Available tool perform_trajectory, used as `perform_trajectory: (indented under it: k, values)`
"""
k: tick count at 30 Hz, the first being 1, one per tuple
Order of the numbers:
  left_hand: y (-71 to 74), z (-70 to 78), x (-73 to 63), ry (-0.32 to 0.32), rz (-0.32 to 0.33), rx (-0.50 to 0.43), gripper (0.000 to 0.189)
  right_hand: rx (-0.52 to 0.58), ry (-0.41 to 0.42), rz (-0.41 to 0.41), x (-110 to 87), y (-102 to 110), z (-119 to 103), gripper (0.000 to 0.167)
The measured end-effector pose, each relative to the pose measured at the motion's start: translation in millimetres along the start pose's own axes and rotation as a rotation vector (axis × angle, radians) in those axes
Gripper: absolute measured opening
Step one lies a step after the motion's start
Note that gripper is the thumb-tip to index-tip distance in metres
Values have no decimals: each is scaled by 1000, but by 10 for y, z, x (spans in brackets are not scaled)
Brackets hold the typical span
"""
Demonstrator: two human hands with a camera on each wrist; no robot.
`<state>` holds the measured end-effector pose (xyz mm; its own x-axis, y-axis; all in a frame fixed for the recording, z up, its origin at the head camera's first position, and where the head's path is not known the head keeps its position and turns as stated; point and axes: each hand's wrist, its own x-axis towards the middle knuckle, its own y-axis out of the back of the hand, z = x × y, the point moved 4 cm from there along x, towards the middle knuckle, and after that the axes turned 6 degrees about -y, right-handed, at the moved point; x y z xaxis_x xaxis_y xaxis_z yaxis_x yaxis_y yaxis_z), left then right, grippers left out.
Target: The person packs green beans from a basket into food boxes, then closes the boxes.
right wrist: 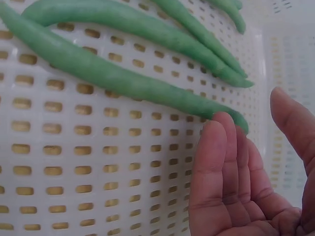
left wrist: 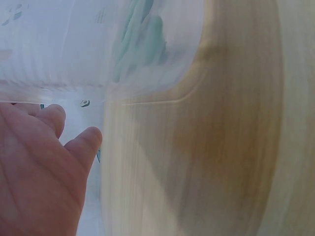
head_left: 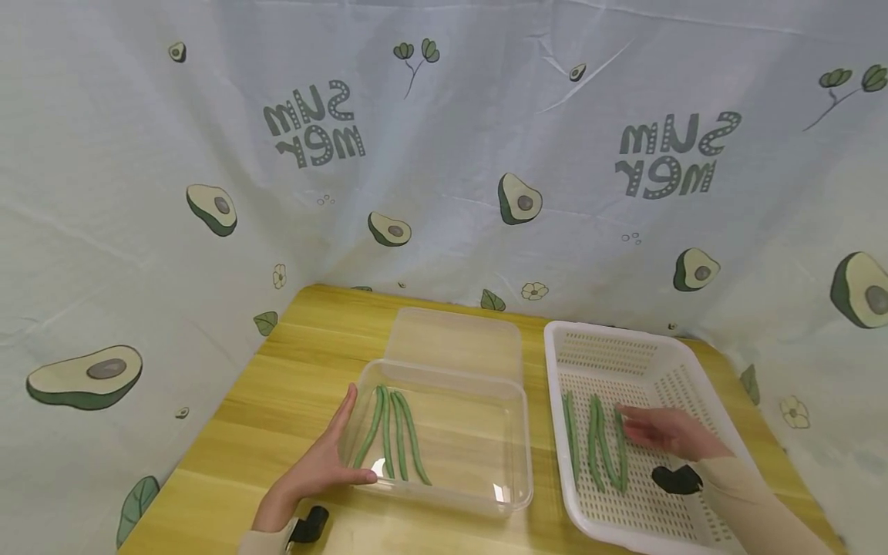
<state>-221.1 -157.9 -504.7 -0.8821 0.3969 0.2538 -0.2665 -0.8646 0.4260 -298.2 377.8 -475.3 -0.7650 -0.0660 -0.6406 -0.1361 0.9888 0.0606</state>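
Observation:
Several green beans (head_left: 386, 435) lie lengthwise in the left part of a clear plastic box (head_left: 479, 505). At that box's near left corner is my left hand (head_left: 319, 466), its fingers along the left side and its thumb by the front rim. The left wrist view shows the palm beside the box wall, the fingertips partly hidden. Over a white perforated basket (head_left: 569, 505) is my right hand (head_left: 666, 432), fingers extended and thumb apart. Its fingertips are at the far end of a green bean (right wrist: 123, 86); contact is hard to tell. More beans lie left of it.
A translucent flat lid (head_left: 454, 339) lies behind the box on the wooden table (head_left: 277, 385). White cloth (head_left: 444, 154) with avocado prints hangs behind the table and at both sides. The basket's raised walls surround the right hand.

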Motion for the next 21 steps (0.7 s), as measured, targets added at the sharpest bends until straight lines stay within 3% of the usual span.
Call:
perform_trajectory:
  k: [9, 16, 21]
  values:
    - [7, 12, 21, -12, 3, 2, 128, -52, -14, 80, 68, 30, 139, 16]
    - [5, 3, 29, -5, 0, 3, 128, -311, 19, 259, 155, 9, 149, 23]
    - [9, 9, 34, -4, 0, 0, 128, -343, 25, 297, 156, -33, 137, 25]
